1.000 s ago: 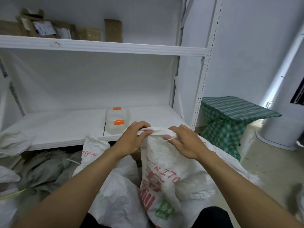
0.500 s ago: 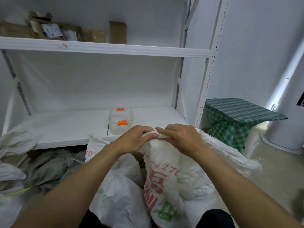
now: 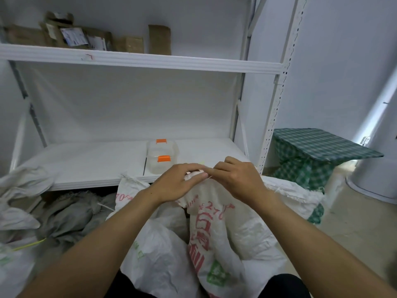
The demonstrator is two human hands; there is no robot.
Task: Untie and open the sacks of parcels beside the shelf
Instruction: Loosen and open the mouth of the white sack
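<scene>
A white woven sack point(image 3: 217, 229) with red print and a green mark stands in front of me, its neck gathered at the top. My left hand point(image 3: 176, 183) grips the bunched neck from the left. My right hand point(image 3: 238, 177) pinches the tie at the neck from the right, fingertips meeting the left hand's. The knot itself is hidden under my fingers. A second white sack point(image 3: 159, 259) leans against it on the left, and another sack top point(image 3: 131, 190) with red print sticks up behind.
A white metal shelf point(image 3: 137, 63) stands ahead, with cardboard parcels point(image 3: 75, 37) on the upper board and a clear box with orange clips point(image 3: 162, 155) on the lower one. Grey and white sacks point(image 3: 64, 214) lie at the left. A green checked table point(image 3: 318, 151) stands at the right.
My two hands have drawn closer together on the sack's neck, the right hand moving left until the fingertips meet. The neck is bunched tighter.
</scene>
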